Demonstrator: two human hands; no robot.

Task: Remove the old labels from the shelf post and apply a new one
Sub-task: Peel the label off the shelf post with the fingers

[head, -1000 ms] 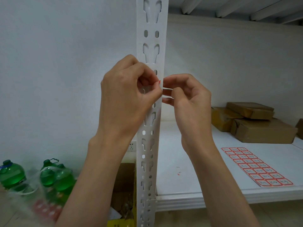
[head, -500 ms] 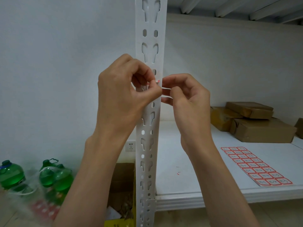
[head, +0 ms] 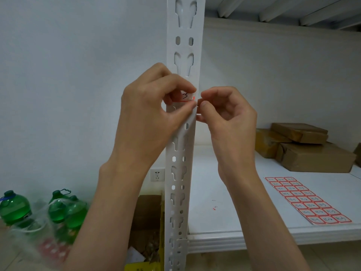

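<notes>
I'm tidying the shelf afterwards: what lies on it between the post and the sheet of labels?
In the head view, that stretch of shelf between post and sheet of labels is bare except tiny red scraps.

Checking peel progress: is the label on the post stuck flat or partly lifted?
Cannot tell: the left hand pinches the label on the post, hiding its edges.

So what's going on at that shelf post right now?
A person is working a red-edged label on the white shelf post. The left hand pinches the label between thumb and fingers against the post, while the right hand picks at its edge from the side. A sheet of new labels lies on the shelf, beside brown parcels.
</notes>
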